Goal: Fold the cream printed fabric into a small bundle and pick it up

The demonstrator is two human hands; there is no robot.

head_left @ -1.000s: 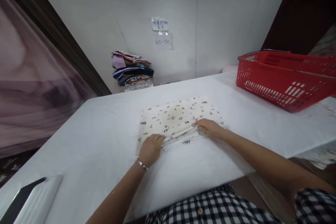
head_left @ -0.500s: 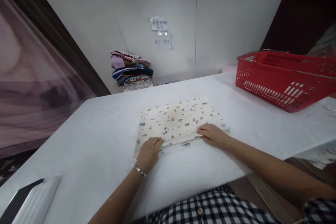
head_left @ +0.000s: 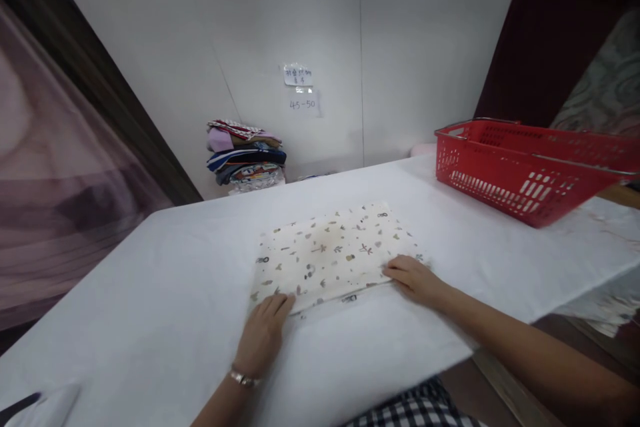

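Note:
A cream cloth (head_left: 335,247) with small printed plants and figures lies folded in a rough rectangle on the white-covered table (head_left: 165,280). My left hand (head_left: 265,330), with a metal band at the wrist, has its fingers together on the cloth's near left corner. At the near right edge, my right hand (head_left: 413,279) pinches the cloth, its fingertips at the folded edge. A thin strip of the lower layer shows below that edge, between my hands.
A red plastic basket (head_left: 520,170) stands at the table's right side. Folded clothes (head_left: 246,155) are stacked beyond the far edge, by a wall with paper labels (head_left: 303,104). A pale and dark object (head_left: 47,407) sits at the lower left.
The view has shifted, so the scene sits lower. My left hand has slid left along the cloth's near edge, and my right hand slightly right, leaving them farther apart.

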